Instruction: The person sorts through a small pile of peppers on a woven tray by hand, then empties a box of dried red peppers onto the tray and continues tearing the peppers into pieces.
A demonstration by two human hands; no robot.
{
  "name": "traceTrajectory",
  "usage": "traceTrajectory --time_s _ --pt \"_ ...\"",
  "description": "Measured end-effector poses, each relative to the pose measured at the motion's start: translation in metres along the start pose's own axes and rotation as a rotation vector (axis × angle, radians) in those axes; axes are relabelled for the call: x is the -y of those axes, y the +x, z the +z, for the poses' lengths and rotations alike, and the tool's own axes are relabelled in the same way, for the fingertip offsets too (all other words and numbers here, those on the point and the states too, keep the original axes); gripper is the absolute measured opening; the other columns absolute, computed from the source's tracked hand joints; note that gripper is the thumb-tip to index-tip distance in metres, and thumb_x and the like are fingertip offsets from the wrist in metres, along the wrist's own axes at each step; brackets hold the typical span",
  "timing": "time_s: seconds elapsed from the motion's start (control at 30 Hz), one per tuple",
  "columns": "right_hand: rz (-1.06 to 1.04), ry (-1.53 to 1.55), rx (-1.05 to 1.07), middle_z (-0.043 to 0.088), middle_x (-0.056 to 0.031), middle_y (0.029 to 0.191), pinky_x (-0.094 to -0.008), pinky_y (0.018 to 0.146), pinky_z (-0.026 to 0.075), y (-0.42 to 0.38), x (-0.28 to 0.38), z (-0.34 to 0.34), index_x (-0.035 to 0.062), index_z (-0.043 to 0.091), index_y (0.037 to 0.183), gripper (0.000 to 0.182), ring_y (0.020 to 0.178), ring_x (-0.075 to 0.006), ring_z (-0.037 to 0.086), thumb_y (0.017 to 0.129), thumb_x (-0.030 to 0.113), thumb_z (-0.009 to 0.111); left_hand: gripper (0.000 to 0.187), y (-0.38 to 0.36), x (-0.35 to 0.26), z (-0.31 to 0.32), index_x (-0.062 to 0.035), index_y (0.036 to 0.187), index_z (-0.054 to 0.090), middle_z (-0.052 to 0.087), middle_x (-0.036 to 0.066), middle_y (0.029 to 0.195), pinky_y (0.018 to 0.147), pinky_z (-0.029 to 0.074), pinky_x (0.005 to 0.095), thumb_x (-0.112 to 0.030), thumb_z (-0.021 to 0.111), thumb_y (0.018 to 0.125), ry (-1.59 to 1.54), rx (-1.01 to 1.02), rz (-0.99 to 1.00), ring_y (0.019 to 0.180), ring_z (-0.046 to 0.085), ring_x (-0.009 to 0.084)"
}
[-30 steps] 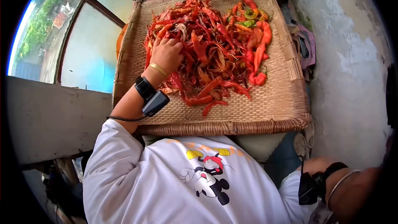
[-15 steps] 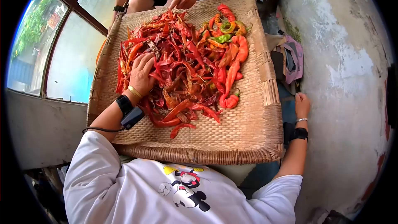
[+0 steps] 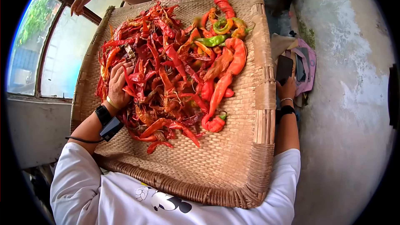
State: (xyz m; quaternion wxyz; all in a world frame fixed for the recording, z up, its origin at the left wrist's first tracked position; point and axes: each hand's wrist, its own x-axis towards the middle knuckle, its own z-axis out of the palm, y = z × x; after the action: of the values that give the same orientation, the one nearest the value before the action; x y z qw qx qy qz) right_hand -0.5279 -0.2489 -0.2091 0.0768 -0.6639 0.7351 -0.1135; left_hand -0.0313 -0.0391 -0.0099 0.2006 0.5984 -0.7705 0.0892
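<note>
While our left hand [image 3: 118, 85] rests half-curled among chillies [image 3: 164, 79], our right hand [image 3: 288, 88] touches the phone [image 3: 284, 67] at right, both grips unclear; we're apparently taking hold, needing sure contact.

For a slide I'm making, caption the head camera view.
Left hand among red peppers on a woven tray; right hand at a dark phone alongside.

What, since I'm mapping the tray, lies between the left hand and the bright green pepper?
In the head view, mostly shrivelled red peppers fill the stretch from the left hand to the bright green pepper.
</note>
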Motion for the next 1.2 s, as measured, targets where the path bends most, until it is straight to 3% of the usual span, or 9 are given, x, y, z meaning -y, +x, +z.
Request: traceTrajectory --time_s 0.23,0.3,0.5,0.73,1.0,1.2 --pt "0.058 -0.082 -0.009 0.039 -0.0209 0.119 -0.0447 0.088 0.036 0.015 0.008 0.021 0.0071 0.036 0.121 0.076 0.107 -0.0386 0.038 0.061 0.04 0.07 0.037 0.002 -0.006 0.001 -0.0005 0.106 0.05 0.05 0.016 0.111 0.088 0.036 0.0435 -0.018 0.056 0.074 0.046 0.047 -0.032 0.106 0.042 0.0372" --pt "-0.014 -0.069 -0.182 0.038 -0.0196 0.122 -0.0446 0.09 0.034 0.018 0.007 0.025 0.0104 0.035 0.123 0.077 0.109 -0.0375 0.037 0.061 0.039 0.07 0.037 0.001 -0.006 0.002 -0.0009 0.106 0.05 0.05 0.016 0.111 0.089 0.035 0.043 -0.017 0.056 0.074 0.053 0.046 -0.036 0.107 0.042 0.0362" --pt "0.098 -0.02 -0.105 0.038 -0.0154 0.123 -0.0421 0.09 0.034 0.021 0.014 0.014 0.0167 0.032 0.125 0.079 0.11 -0.0351 0.037 0.059 0.035 0.07 0.034 0.003 -0.01 0.003 -0.0021 0.106 0.051 0.05 0.016 0.111 0.09 0.034 0.0423 -0.015 0.055 0.074 0.096 0.062 -0.041 0.107 0.042 0.0354" --pt "0.136 -0.022 -0.083 0.041 -0.0142 0.118 -0.0422 0.088 0.036 0.022 0.02 0.005 0.0172 0.031 0.127 0.082 0.108 -0.0339 0.038 0.058 0.035 0.07 0.033 0.002 -0.012 0.003 -0.0016 0.106 0.05 0.05 0.016 0.112 0.089 0.034 0.0429 -0.013 0.052 0.076 0.13 0.058 -0.036 0.106 0.042 0.0361" --pt "0.024 0.001 -0.075 0.031 -0.0134 0.13 -0.0438 0.091 0.034 0.017 0.001 0.017 0.0143 0.028 0.129 0.084 0.113 -0.0351 0.035 0.06 0.034 0.071 0.032 0.0 -0.014 0.001 -0.0027 0.105 0.051 0.051 0.015 0.111 0.089 0.035 0.042 -0.016 0.052 0.076 0.067 0.019 -0.067 0.105 0.043 0.0348" --pt "0.037 0.009 -0.079 0.028 -0.0113 0.133 -0.0426 0.092 0.034 0.016 0.006 0.017 0.0139 0.029 0.128 0.082 0.114 -0.0358 0.034 0.059 0.033 0.071 0.024 0.019 -0.022 -0.023 -0.0011 0.093 0.055 0.054 0.014 0.102 0.084 0.039 0.0404 -0.01 0.051 0.071 0.125 0.016 0.018 0.099 0.048 0.0337"
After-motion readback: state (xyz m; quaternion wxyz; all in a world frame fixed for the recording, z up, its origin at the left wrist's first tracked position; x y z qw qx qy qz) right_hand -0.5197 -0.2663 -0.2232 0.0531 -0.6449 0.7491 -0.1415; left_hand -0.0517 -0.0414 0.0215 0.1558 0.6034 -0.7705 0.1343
